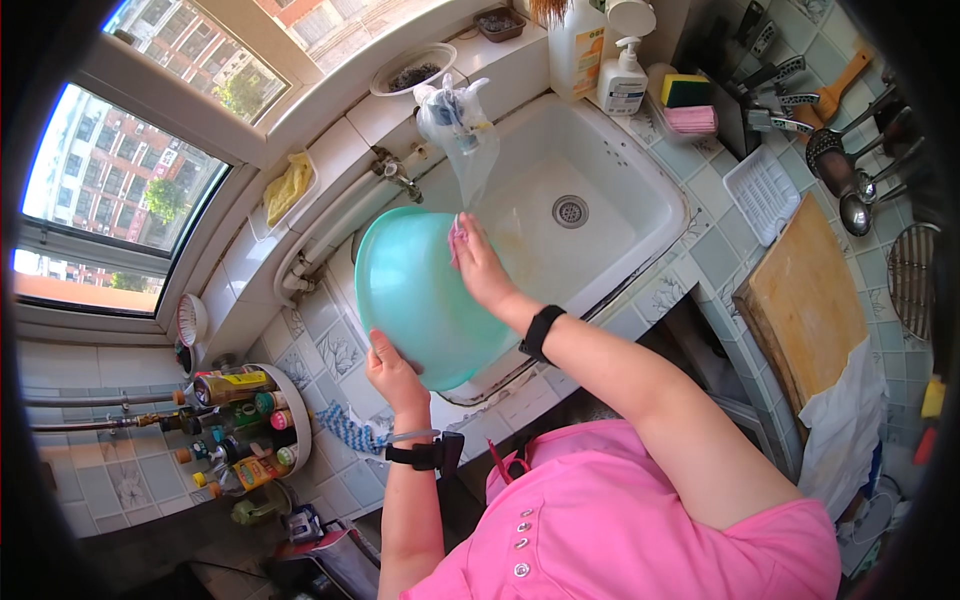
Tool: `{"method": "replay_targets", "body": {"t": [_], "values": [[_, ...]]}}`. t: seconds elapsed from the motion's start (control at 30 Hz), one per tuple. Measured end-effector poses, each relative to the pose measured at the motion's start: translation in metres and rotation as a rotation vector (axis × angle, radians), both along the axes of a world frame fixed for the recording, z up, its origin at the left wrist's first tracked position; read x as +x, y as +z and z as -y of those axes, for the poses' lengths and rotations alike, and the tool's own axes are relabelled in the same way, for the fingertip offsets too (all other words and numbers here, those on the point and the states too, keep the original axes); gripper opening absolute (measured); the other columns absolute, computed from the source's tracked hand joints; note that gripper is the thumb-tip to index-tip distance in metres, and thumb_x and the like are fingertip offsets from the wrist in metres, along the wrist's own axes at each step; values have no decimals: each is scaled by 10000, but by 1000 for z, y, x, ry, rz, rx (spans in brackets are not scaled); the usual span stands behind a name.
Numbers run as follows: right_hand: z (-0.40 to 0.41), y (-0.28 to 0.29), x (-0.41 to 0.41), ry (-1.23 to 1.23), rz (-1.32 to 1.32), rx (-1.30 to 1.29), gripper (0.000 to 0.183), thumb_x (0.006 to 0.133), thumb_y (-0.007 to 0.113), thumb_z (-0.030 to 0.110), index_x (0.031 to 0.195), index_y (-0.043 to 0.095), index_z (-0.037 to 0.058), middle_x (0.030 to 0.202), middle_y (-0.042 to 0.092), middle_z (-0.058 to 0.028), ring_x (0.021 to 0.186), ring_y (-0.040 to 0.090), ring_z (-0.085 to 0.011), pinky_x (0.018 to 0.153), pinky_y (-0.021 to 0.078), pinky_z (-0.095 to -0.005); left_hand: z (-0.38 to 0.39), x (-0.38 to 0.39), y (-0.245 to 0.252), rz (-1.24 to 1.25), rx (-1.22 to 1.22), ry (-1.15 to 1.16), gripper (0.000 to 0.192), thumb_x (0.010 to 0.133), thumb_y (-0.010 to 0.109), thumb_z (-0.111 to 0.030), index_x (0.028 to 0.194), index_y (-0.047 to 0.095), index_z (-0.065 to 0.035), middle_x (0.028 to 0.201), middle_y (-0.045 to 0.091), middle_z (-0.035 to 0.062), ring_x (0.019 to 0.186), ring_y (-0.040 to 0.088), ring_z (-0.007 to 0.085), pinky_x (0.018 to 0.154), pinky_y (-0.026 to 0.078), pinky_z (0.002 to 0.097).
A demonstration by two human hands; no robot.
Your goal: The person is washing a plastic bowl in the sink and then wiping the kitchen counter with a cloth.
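A turquoise plastic basin (420,292) is tilted on its side above the near left end of the white sink (637,217), its outer wall and base facing me. My left hand (394,369) grips its rim at the lower left, thumb on the outside. Against the basin's outer wall, my right hand (478,262) presses a pink cloth (456,238), partly hidden under the fingers. The inside of the basin is turned away from view.
Behind the basin are a metal tap (397,180) and a faucet wrapped in a plastic bag (457,120). A soap pump bottle (622,82) and sponges (686,91) stand by the sink's far corner. Right lies a wooden cutting board (806,300); left, a rack of bottles (300,420).
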State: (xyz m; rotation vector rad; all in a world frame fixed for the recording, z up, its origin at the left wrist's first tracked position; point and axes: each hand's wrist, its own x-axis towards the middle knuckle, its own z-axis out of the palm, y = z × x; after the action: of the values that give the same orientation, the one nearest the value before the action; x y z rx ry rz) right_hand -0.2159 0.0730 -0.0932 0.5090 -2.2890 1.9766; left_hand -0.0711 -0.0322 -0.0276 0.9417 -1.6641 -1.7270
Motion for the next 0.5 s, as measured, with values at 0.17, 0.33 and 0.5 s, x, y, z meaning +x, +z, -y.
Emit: {"method": "replay_targets", "body": {"t": [0.17,0.33,0.5], "values": [[-16,-40,45,188,489,158,428,994,376,209,1341,368,-43,1346,388,-301,1239,402,-400,1049,332,-422,4,7,1,-19,-53,114,462,978,463,-454,694,491,-91,561,445,-60,465,368,40,429,268,222],[8,23,83,59,101,43,443,1000,389,211,1348,361,-61,1378,378,-281,1275,380,-389,1067,309,-406,3,10,3,27,-39,69,466,978,464,-451,691,481,-83,548,451,-48,453,387,43,416,279,223],[3,73,12,104,235,-191,422,991,404,194,1323,398,-66,1400,334,-292,1307,336,-427,1077,307,-434,-8,12,-2,32,-108,-14,469,979,468,-439,683,478,-75,534,435,-43,450,393,46,415,298,225]]}}
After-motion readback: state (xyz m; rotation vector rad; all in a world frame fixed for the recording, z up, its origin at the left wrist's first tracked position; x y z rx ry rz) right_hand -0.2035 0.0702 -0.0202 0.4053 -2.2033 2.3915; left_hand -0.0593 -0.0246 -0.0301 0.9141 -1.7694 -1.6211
